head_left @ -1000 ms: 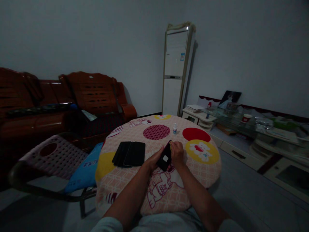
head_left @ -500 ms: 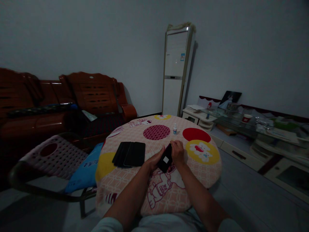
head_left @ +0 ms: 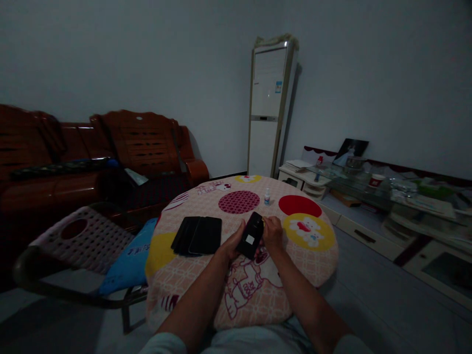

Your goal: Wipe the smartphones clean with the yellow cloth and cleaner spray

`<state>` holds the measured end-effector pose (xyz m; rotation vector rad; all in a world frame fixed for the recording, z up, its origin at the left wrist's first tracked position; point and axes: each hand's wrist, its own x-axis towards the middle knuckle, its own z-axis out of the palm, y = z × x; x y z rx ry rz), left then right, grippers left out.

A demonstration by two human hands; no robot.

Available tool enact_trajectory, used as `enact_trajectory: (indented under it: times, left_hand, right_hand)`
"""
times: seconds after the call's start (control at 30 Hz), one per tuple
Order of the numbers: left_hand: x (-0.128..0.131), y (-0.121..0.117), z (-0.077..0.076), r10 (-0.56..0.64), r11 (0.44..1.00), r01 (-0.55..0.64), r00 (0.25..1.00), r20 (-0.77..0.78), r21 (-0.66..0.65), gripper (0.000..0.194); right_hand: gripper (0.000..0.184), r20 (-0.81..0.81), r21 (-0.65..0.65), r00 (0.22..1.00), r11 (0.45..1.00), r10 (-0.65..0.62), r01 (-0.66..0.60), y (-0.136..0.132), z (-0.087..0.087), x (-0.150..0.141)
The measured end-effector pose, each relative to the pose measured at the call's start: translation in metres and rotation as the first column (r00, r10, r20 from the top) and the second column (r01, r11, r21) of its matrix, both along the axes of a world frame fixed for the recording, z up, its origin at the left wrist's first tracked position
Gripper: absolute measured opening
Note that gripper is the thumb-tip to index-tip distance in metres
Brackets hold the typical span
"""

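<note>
A black phone [head_left: 251,234] with a small white sticker on its back is held between both hands above a round table [head_left: 313,265] with a patterned cloth. My left hand [head_left: 230,244] grips its left edge and lower end. My right hand [head_left: 272,231] is closed on its right edge near the top. A fanned stack of black phones [head_left: 198,235] lies on the table to the left of my hands. A small white bottle [head_left: 267,197] stands on the table beyond them.
A chair with a perforated seat [head_left: 79,236] and a blue cushion [head_left: 127,263] stands left of the table. A brown wooden sofa [head_left: 92,157] lines the back left. A tall white air conditioner [head_left: 268,105] stands in the corner. A low cluttered cabinet [head_left: 387,196] runs along the right.
The phone has turned in my hands so more of its back faces up, and it sits slightly higher. My right hand has shifted a little along its right edge.
</note>
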<state>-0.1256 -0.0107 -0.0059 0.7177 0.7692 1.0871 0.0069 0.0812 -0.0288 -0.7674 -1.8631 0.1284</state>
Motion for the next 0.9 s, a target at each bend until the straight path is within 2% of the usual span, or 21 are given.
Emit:
enact_trajectory:
  times: [0.1, 0.23, 0.3, 0.37, 0.53, 0.63, 0.77, 0.9]
  left_hand:
    - [-0.003, 0.003, -0.003, 0.068, 0.997, -0.066, 0.997, 0.043, -0.049, 0.079]
    - [-0.005, 0.006, -0.003, 0.307, 0.948, -0.296, 0.947, 0.093, -0.113, 0.067]
    - [-0.005, 0.006, -0.001, 0.364, 0.928, -0.353, 0.927, 0.092, -0.119, 0.064]
    - [-0.004, 0.005, 0.001, 0.341, 0.937, -0.333, 0.937, 0.07, -0.108, 0.066]
    - [-0.003, 0.0, 0.001, 0.028, 0.999, -0.027, 0.999, 0.02, -0.044, 0.083]
    - [-0.004, 0.0, 0.0, -0.055, 0.998, 0.055, 0.998, 0.01, -0.004, 0.085]
    - [-0.005, 0.003, -0.004, -0.012, 0.999, 0.013, 1.0, 0.021, -0.038, 0.084]
    - [-0.007, 0.006, -0.006, 0.178, 0.979, -0.173, 0.983, 0.044, -0.105, 0.078]
  right_hand:
    - [0.033, 0.031, 0.0, 0.995, 0.995, 0.099, -0.099, -0.01, -0.002, -0.004]
    - [0.033, 0.108, 0.046, 0.963, 0.966, 0.247, -0.253, -0.026, -0.005, -0.013]
    - [0.032, 0.125, 0.053, 0.955, 0.959, 0.269, -0.277, -0.029, -0.005, -0.015]
    - [0.032, 0.098, 0.036, 0.964, 0.967, 0.247, -0.251, -0.027, -0.005, -0.014]
    - [0.032, 0.005, 0.022, 0.995, 0.994, 0.104, -0.104, -0.009, -0.001, -0.004]
    - [0.032, -0.015, 0.015, 0.999, 0.999, 0.036, -0.035, -0.003, 0.0, 0.0]
    - [0.031, 0.016, -0.001, 0.996, 0.997, 0.083, -0.083, -0.008, 0.0, -0.002]
    - [0.032, 0.066, 0.019, 0.969, 0.971, 0.236, -0.238, -0.02, 0.0, -0.007]
